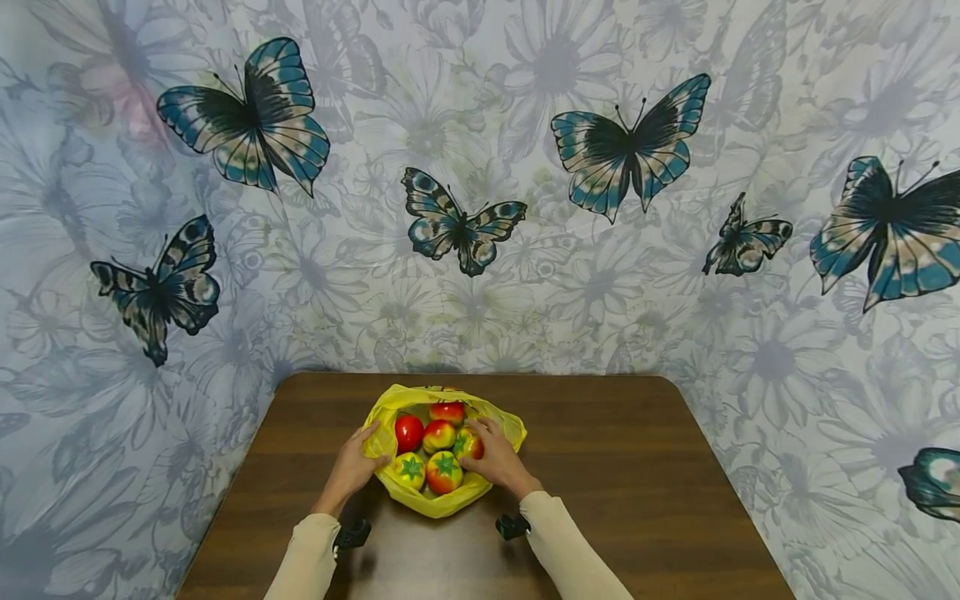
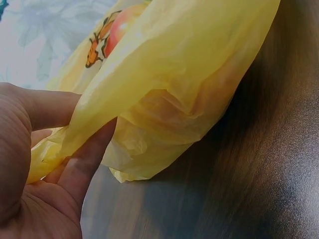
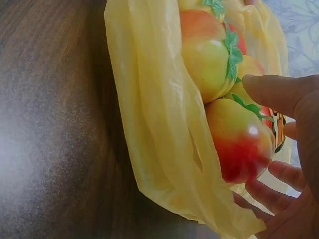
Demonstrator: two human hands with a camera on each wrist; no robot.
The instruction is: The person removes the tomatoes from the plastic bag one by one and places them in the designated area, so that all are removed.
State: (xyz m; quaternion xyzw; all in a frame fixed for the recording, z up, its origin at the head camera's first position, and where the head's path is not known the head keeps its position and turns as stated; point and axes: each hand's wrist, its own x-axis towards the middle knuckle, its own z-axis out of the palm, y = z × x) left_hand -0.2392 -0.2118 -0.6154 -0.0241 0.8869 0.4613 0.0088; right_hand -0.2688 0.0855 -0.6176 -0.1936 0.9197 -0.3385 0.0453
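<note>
A yellow plastic bag (image 1: 427,503) stands with its mouth spread wide on the table, holding several red-and-yellow toy tomatoes (image 1: 444,472) with green leafy tops. My left hand (image 1: 354,468) grips the bag's left edge, its thumb and fingers on either side of the thin plastic. Inside the bag's right side, my right hand (image 1: 491,457) reaches in beside a tomato (image 3: 241,139). Its thumb stretches over the top and its loosely bent fingers lie by the far side; a firm grip is not visible. The lower parts of the tomatoes are hidden by the bag.
The brown wooden table (image 1: 615,483) extends around the bag on both sides. Behind it rises a wall (image 1: 480,325) with grey flowers and blue butterflies. Dark wrist devices (image 1: 352,533) sit under both light sleeves (image 1: 573,546).
</note>
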